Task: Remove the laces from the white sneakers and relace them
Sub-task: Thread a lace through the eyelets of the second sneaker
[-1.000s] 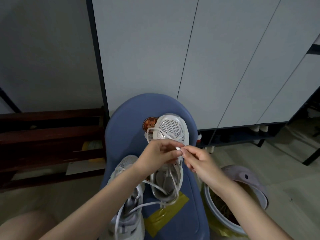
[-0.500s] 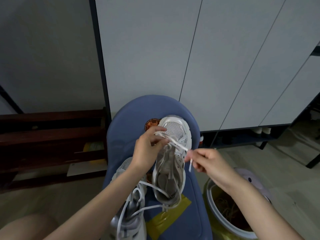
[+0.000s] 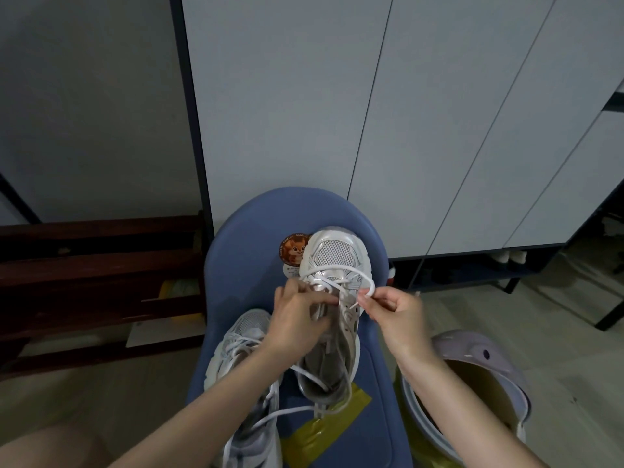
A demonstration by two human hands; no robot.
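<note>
Right hand (image 3: 393, 307), which a second ago met the left hand (image 3: 299, 319) over the sneaker (image 3: 337, 298), now pinches a lace (image 3: 369, 288) loop drawn sideways, the left gripping the shoe's eyelet area; threading is apparently advancing.

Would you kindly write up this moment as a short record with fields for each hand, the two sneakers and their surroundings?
left hand: grips the upper of the far sneaker, steadying it
right hand: pinches a loop of white lace beside the eyelets
near sneaker: lies beside the far one, laces loose
support: blue seat with a round sticker and yellow tape
nearby: bin to the right on the floor
</note>
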